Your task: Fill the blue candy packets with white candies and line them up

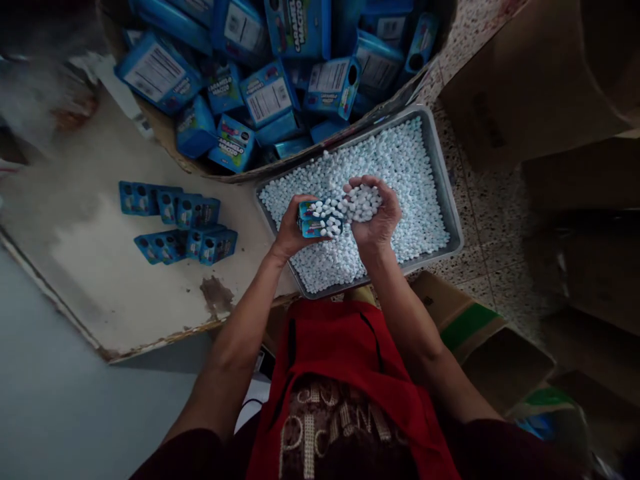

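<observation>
My left hand is closed around blue candy boxes, apparently two side by side, over the tray. White candies lie on and around their open ends. Cupped beside them, my right hand holds a heap of white candies, some spilling toward the boxes. Beneath both hands, a grey tray is filled with the same small white candies. What lies under my right palm is hidden.
Several blue boxes stand in two rows on the worn table at left. A large carton full of blue boxes sits behind the tray. Brown cardboard boxes stand on the speckled floor at right.
</observation>
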Action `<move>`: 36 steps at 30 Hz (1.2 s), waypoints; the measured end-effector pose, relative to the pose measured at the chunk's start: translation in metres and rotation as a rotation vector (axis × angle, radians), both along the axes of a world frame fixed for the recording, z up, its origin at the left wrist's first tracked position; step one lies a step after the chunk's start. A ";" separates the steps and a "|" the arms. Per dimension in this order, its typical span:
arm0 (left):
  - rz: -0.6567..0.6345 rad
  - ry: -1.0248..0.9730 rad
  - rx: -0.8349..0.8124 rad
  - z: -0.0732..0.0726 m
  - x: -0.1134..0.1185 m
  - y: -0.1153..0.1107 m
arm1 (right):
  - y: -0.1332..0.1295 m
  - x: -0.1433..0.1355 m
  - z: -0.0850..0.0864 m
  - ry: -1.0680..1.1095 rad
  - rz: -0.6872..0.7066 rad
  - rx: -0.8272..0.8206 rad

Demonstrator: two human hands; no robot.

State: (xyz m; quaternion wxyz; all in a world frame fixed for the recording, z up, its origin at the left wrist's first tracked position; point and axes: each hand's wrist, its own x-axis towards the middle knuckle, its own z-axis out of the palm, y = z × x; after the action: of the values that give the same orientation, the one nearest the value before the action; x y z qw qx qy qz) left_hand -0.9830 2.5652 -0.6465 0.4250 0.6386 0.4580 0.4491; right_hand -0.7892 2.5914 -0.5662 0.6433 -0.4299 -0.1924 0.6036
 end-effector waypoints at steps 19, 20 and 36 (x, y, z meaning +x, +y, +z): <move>0.134 0.095 -0.011 -0.018 -0.016 -0.008 | -0.033 -0.050 0.003 -0.456 0.148 0.391; 0.126 0.086 -0.015 -0.017 -0.017 -0.009 | -0.037 -0.045 0.002 -0.499 0.180 0.406; 0.055 1.012 -0.227 0.036 -0.005 0.019 | 0.076 0.020 -0.117 -1.502 0.432 0.420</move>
State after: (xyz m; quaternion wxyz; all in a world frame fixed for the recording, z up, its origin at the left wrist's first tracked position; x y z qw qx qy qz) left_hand -0.9884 2.5844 -0.6106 0.2051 0.7134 0.6687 0.0427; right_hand -0.7696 2.6671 -0.6834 0.2786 -0.5442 -0.7614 0.2160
